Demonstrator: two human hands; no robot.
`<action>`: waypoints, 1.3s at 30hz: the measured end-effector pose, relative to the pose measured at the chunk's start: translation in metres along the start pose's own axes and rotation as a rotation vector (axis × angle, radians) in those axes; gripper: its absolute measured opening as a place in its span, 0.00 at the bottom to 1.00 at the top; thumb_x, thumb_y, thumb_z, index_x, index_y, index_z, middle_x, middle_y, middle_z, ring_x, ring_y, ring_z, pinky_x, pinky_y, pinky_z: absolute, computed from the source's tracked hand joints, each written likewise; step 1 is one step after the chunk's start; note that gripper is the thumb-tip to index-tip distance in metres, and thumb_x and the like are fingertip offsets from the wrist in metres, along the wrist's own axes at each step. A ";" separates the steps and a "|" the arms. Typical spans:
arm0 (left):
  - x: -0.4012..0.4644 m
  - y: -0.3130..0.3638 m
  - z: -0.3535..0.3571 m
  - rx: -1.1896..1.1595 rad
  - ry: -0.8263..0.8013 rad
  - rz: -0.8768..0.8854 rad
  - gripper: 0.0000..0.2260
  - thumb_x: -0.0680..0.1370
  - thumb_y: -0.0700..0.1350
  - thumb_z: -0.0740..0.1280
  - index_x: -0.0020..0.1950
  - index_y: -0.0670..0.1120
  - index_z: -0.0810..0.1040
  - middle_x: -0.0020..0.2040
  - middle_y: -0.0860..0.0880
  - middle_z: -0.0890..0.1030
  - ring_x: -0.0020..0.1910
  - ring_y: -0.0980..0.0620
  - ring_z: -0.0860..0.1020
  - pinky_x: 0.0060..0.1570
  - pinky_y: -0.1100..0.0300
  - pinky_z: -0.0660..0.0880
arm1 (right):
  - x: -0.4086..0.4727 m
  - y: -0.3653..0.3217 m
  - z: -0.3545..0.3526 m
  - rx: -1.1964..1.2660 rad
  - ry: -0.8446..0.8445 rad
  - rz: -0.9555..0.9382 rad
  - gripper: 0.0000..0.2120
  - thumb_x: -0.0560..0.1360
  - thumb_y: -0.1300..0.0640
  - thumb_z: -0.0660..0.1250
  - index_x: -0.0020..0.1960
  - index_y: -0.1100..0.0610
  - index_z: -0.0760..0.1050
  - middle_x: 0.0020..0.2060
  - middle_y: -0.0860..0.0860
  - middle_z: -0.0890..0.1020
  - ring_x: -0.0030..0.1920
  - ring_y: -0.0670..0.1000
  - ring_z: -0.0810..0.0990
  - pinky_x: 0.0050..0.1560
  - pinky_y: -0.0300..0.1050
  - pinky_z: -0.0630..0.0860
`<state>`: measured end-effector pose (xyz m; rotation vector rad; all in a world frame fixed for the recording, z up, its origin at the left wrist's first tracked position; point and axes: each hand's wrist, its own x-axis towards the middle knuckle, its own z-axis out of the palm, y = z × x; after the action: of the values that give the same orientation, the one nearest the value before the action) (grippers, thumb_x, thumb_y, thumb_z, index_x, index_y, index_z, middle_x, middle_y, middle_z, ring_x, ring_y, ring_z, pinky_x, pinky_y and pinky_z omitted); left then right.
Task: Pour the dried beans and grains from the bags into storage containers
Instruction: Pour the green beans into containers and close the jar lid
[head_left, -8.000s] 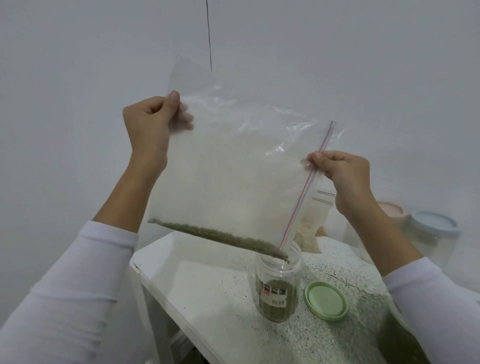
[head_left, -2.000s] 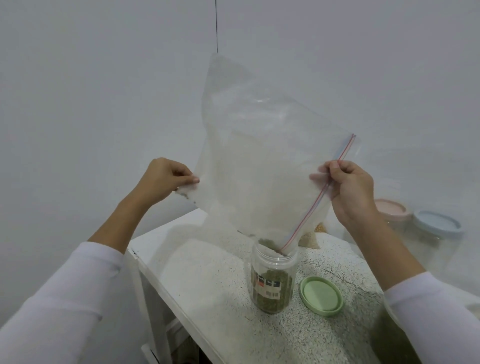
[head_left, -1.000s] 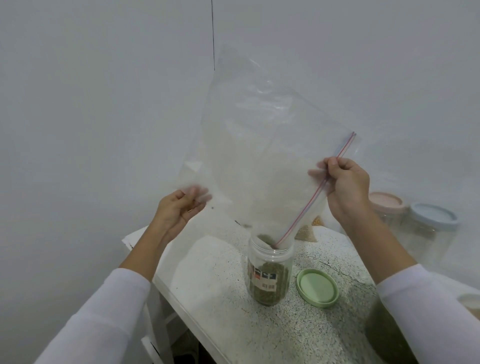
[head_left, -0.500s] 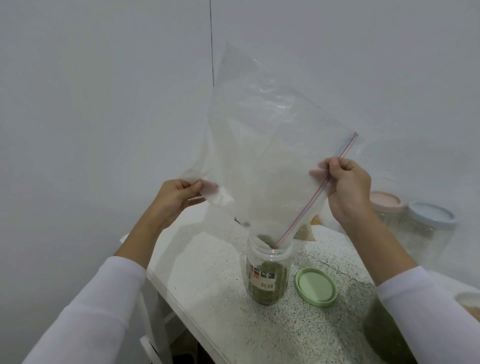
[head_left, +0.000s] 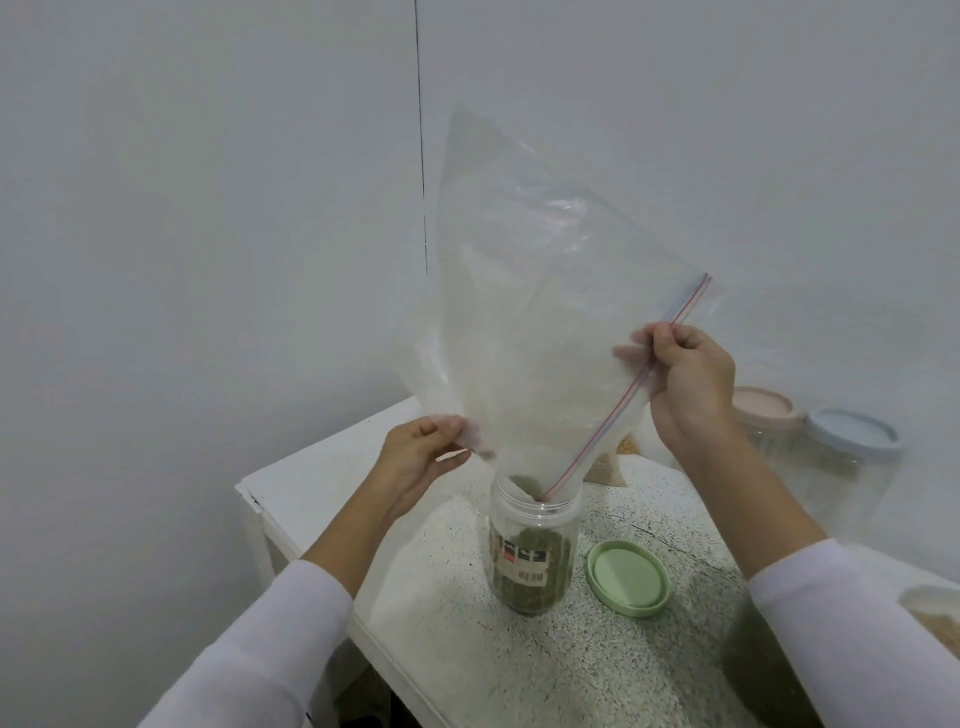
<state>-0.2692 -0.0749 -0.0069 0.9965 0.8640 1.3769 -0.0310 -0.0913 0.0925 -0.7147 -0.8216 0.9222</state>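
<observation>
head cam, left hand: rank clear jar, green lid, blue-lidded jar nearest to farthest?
From the left hand:
1. Clear jar, just right of the hand and below it, under the bag's corner.
2. Green lid, flat on the table, right of that jar.
3. Blue-lidded jar, far right, by the wall.

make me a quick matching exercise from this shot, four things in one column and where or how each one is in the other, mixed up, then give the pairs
Things
1. zip bag
2. open jar
3. green lid
4. blue-lidded jar

States
A. lies flat on the table, right of the open jar
B. stands at the back right, closed
C. gripped by both hands, its lowest corner at the jar mouth
D. stands upright, partly filled with green beans

Pairs: 1-C, 2-D, 3-A, 4-B
</observation>
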 end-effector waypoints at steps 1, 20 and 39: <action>0.000 0.001 0.001 0.042 0.027 0.019 0.05 0.77 0.36 0.65 0.44 0.40 0.80 0.37 0.47 0.84 0.40 0.51 0.80 0.42 0.61 0.80 | 0.000 -0.001 0.000 -0.016 0.009 -0.020 0.11 0.80 0.67 0.58 0.40 0.60 0.73 0.34 0.52 0.79 0.28 0.47 0.82 0.41 0.39 0.78; -0.005 0.023 0.016 0.297 0.067 0.189 0.02 0.73 0.37 0.71 0.40 0.41 0.82 0.39 0.46 0.83 0.44 0.48 0.81 0.54 0.55 0.78 | -0.007 -0.009 -0.002 -0.204 -0.008 -0.088 0.09 0.79 0.65 0.61 0.42 0.57 0.75 0.36 0.50 0.81 0.32 0.44 0.81 0.46 0.41 0.76; -0.008 0.010 0.026 0.306 -0.018 0.115 0.09 0.69 0.28 0.71 0.38 0.39 0.76 0.39 0.40 0.78 0.39 0.47 0.79 0.44 0.58 0.80 | -0.003 0.009 -0.007 0.011 -0.004 -0.066 0.10 0.80 0.67 0.58 0.42 0.58 0.73 0.27 0.46 0.80 0.31 0.44 0.80 0.42 0.37 0.77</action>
<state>-0.2495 -0.0852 0.0110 1.3077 1.0376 1.3536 -0.0294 -0.0917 0.0805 -0.6724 -0.8383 0.8680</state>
